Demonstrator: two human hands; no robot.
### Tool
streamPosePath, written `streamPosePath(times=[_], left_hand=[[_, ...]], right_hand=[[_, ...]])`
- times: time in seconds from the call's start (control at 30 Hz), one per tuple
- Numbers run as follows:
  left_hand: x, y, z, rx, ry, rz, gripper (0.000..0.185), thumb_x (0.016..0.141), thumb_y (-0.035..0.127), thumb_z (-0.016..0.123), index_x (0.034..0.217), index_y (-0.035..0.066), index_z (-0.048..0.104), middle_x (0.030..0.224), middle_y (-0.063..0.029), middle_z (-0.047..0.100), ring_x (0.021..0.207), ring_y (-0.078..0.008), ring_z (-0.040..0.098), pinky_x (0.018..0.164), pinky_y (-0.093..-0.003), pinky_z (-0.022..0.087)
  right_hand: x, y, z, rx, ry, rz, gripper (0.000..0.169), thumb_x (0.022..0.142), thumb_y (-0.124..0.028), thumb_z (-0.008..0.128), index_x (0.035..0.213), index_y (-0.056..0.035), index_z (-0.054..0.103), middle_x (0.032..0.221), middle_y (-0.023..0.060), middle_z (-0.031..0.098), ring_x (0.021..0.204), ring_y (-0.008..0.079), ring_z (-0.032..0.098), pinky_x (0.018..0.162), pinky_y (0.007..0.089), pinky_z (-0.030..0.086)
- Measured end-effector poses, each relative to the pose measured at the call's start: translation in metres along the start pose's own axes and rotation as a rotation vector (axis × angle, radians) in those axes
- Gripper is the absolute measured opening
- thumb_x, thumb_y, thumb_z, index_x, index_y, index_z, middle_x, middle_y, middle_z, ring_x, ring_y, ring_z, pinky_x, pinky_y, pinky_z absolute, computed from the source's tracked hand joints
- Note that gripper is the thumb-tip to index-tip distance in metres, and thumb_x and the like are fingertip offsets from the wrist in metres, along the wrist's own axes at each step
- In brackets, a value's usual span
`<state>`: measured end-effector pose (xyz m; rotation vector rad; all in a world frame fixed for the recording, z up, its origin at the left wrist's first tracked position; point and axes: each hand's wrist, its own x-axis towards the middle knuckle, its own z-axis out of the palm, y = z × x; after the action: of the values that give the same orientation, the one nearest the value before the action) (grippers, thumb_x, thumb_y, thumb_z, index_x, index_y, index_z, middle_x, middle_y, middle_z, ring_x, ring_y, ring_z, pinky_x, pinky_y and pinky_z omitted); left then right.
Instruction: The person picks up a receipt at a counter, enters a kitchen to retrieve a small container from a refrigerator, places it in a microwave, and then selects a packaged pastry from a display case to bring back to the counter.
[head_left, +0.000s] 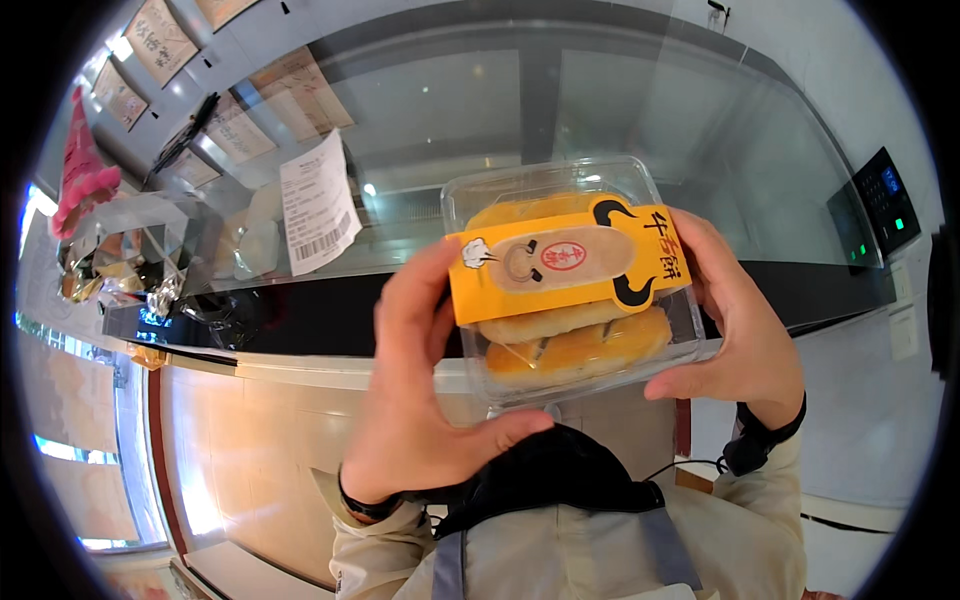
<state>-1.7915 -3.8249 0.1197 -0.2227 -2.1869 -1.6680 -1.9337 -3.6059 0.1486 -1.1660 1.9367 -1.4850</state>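
Above the near edge of the counter I hold a clear plastic clamshell box (577, 390) of golden-brown pastries (592, 345). Across its lid lies a yellow card band (480, 300), printed with a cartoon ox and bearing writing. My left hand (409, 397) has its fingers against the left end of the band and box, its thumb apart toward my body. At the opposite end, my right hand (750, 337) wraps its fingers around the box's side, with the thumb near the front corner. The box's underside is hidden.
A glass-topped display counter (637, 97) with a black front strip (300, 319) stretches ahead. A printed receipt (322, 210) lies left of the box. Farther left are a clear bag of foil-wrapped packets (127, 262) and a pink cone hat (82, 172). At right stands a black keypad device (889, 199).
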Motion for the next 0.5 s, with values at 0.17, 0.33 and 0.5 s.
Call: streamPosePath(times=[0.17, 0.33, 0.5], left_hand=[[0.011, 0.008, -0.011, 0.090, -0.049, -0.071, 0.130, 0.045, 0.029, 0.092, 0.140, 0.005, 0.006, 0.135, -0.0161, 0.028, 0.123, -0.0296, 0.037, 0.098, -0.0426, 0.036], [0.014, 0.009, -0.012, 0.071, -0.060, -0.110, 0.134, 0.043, 0.031, 0.092, 0.141, 0.006, 0.003, 0.133, -0.0167, 0.031, 0.121, -0.0300, 0.040, 0.096, -0.0406, 0.037], [0.018, 0.007, -0.015, 0.036, -0.082, -0.068, 0.129, 0.044, 0.028, 0.091, 0.139, 0.008, 0.007, 0.130, -0.0179, 0.033, 0.118, -0.0288, 0.042, 0.094, -0.0391, 0.038]], right_hand=[[-0.003, 0.000, 0.003, 0.195, 0.158, -0.008, 0.116, 0.048, -0.020, 0.090, 0.138, 0.0030, 0.021, 0.135, 0.0128, 0.034, 0.127, 0.0223, 0.034, 0.104, 0.0336, 0.026], [-0.005, 0.003, -0.009, 0.202, 0.144, 0.061, 0.118, 0.042, -0.018, 0.092, 0.137, 0.0017, 0.024, 0.135, 0.0135, 0.034, 0.126, 0.0215, 0.034, 0.104, 0.0316, 0.026], [0.004, 0.008, -0.014, 0.172, 0.111, -0.030, 0.118, 0.038, -0.016, 0.092, 0.135, -0.0010, 0.027, 0.134, 0.0121, 0.035, 0.125, 0.0209, 0.035, 0.103, 0.0310, 0.028]])
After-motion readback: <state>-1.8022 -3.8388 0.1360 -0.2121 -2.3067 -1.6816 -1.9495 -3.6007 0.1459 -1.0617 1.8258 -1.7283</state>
